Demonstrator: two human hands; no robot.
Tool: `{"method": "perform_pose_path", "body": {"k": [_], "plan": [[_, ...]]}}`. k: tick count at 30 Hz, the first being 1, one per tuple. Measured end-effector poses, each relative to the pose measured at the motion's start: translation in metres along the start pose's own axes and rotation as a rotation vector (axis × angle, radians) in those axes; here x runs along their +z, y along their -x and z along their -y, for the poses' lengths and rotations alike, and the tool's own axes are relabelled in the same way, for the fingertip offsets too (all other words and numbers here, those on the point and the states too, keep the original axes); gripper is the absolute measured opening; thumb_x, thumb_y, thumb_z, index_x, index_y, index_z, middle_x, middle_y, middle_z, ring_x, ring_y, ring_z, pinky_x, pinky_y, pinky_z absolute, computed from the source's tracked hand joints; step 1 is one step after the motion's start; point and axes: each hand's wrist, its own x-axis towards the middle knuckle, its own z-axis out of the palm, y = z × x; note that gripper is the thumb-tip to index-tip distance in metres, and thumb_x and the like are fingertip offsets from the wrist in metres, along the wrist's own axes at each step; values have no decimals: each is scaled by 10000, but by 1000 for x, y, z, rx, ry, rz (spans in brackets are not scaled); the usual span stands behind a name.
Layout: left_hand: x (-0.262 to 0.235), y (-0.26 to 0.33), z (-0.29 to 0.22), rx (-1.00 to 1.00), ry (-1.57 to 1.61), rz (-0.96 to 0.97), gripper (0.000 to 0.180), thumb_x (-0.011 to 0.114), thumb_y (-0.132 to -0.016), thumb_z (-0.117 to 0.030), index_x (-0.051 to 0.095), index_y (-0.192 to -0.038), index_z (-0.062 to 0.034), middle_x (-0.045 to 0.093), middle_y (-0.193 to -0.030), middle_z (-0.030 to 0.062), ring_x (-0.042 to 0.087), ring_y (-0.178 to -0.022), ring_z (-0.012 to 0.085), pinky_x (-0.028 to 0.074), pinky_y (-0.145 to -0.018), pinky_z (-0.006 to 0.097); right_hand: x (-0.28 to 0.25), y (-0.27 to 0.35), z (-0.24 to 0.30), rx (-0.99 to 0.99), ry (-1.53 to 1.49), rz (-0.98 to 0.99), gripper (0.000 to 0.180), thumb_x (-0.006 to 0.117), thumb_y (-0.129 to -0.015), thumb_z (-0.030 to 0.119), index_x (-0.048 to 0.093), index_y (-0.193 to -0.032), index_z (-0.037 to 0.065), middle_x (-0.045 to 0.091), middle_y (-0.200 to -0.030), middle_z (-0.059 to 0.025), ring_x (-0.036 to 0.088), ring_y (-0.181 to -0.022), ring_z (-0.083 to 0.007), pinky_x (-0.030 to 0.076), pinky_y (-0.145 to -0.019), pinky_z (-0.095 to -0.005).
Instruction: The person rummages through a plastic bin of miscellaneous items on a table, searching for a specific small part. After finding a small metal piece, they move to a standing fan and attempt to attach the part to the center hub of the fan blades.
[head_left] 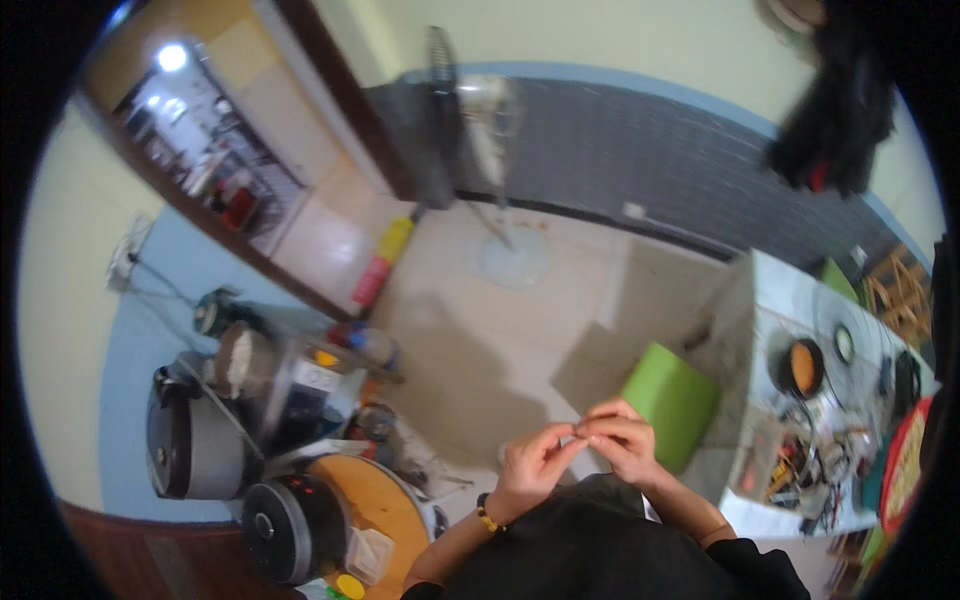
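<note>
Meeting in front of the body, the left hand (530, 465) and right hand (622, 437) touch at the fingertips, each grip pinched on something too small to tell. A green stool (672, 398) stands on the floor just beside the right hand.

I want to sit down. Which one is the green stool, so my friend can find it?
Start at the long cluttered table on the right. Beside its near end, on the tiled floor, stands the stool, just above the person's right hand. It alone is bright lime green and boxy.
</note>
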Motion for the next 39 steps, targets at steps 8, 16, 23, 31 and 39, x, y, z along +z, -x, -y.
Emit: {"method": "perform_pose_path", "body": {"k": [8, 16, 23, 31, 39], "plan": [[-179, -45, 57, -207, 155, -184, 132, 597, -907, -114, 593, -979, -4, 526, -692, -36, 432, -611, 33, 358, -540, 201, 160, -148, -51, -145, 34, 129, 130, 688, -800, 33, 690, -929, 18, 643, -896, -107, 617, -799, -215, 505, -685, -303], [-303, -170, 133, -284, 452, -288, 111, 597, -905, -98, 595, -965, -4, 506, -749, -59, 405, -643, 20, 320, -573, 179, 235, -319, -137, -107, 3, 295, 131, 692, -811, 35, 679, -940, 23, 637, -905, -93, 618, -809, -200, 497, -677, -296], [-409, -321, 178, -133, 232, -401, 140, 606, -920, -97, 625, -1026, -7, 581, -798, -51, 473, -693, 1, 377, -597, 159, 276, -501, -199, -52, -22, 377, 160, 688, -820, 75, 681, -975, 38, 630, -888, -90, 616, -807, -234, 494, -675, -306], [-487, -506, 226, -204, 248, -134, 134, 500, -967, -96, 570, -886, -16, 402, -653, -76, 358, -584, 5, 278, -505, 177, 301, -635, -279, -345, 347, 0, 268, 698, -775, 39, 655, -1037, 9, 620, -890, -103, 608, -765, -260, 510, -657, -331], [-494, -694, 249, 146, -37, 300, 139, 560, -909, -108, 559, -834, 8, 477, -594, 94, 430, -522, 122, 374, -500, 293, 294, -719, -332, -185, 903, -585, 270, 707, -724, -37, 649, -985, -1, 638, -850, -104, 617, -703, -241, 513, -592, -323]]}}
